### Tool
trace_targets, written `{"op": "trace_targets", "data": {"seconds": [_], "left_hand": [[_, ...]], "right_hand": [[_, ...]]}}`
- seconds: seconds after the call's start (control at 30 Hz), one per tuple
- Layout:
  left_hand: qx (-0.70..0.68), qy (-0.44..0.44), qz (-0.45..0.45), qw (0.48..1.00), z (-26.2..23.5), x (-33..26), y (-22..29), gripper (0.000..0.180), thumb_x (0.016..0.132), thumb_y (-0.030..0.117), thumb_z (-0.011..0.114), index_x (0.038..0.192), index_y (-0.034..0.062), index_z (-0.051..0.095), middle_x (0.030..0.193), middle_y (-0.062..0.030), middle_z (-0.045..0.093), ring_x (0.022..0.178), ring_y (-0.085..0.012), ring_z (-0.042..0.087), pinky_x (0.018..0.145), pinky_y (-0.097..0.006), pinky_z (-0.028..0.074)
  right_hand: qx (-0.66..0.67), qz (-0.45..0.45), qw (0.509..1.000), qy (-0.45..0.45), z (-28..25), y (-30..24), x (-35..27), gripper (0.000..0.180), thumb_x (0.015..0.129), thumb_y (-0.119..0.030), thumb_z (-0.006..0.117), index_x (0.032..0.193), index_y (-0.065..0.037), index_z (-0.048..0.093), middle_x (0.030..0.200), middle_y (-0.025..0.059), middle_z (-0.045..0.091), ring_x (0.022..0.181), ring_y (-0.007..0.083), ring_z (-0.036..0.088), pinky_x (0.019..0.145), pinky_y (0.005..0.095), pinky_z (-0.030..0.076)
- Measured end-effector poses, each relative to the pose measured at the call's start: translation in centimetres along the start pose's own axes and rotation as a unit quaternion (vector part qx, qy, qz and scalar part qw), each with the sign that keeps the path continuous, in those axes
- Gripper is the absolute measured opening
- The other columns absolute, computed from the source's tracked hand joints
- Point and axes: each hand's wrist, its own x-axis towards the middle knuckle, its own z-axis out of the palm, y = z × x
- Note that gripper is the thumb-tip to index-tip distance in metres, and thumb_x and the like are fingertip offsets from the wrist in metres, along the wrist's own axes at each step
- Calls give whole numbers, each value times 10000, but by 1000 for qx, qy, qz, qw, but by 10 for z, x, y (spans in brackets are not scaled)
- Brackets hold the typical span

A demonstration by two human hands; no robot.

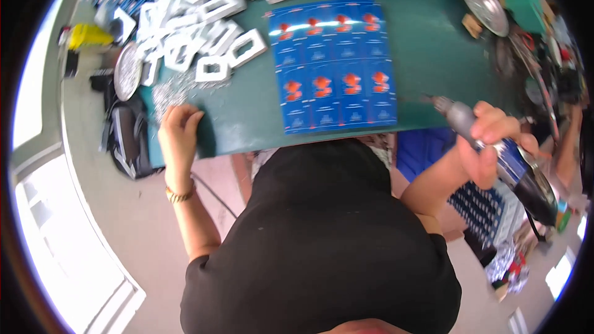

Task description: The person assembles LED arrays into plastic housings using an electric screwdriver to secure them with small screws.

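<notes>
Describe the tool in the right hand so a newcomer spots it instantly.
Start at the green table and its blue printed sheet. Just right of the sheet, the right hand grips a power drill: grey nose, blue-and-black body, unlike the flat white frames piled far left.

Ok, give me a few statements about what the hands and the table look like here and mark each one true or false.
1. The right hand holds a power drill. True.
2. The left hand is lifting the blue sheet. False: it rests at the near edge of the green table, apart from the sheet.
3. The blue sheet lies flat on the table. True.
4. The white frames are stacked under the drill. False: they lie piled at the far left of the table, away from the drill.
5. The left wrist wears a bracelet. True.
</notes>
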Motion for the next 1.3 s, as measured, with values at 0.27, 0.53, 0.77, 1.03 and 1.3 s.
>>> {"op": "trace_targets", "data": {"seconds": [0.27,0.53,0.77,1.03,1.3], "left_hand": [[-86,-13,-22,996,11,-11,10,188,716,-16,753,883,10,670,817,-16,587,640,-83,508,607,-214,424],[-63,11,5,998,21,-21,16,129,738,4,730,848,17,664,817,-51,576,670,-150,551,613,-259,438],[-29,-6,161,987,19,-9,12,119,744,-37,690,843,19,655,836,-83,599,728,-222,595,653,-298,477],[-12,-23,264,964,23,25,44,169,734,-47,665,856,49,598,838,-87,591,722,-283,603,620,-361,487],[-142,-90,472,865,79,64,162,181,780,-51,607,931,30,551,903,-105,582,840,-308,580,737,-378,466]], "right_hand": [[-83,-2,996,15,-14,9,-8,574,729,-46,511,1282,-54,361,779,162,499,638,256,487,681,482,421],[-115,14,992,44,-8,14,-5,556,716,-59,507,1253,-30,365,766,173,504,617,255,489,660,484,438],[-129,1,982,141,-11,14,-10,523,753,-91,520,1243,-6,354,755,184,512,631,271,503,692,494,464],[-144,35,969,197,26,20,3,541,753,-56,570,1236,4,335,758,155,560,637,241,556,714,458,500],[-176,0,969,176,38,16,2,541,746,-10,601,1221,-17,343,755,143,579,611,230,577,683,437,532]]}}
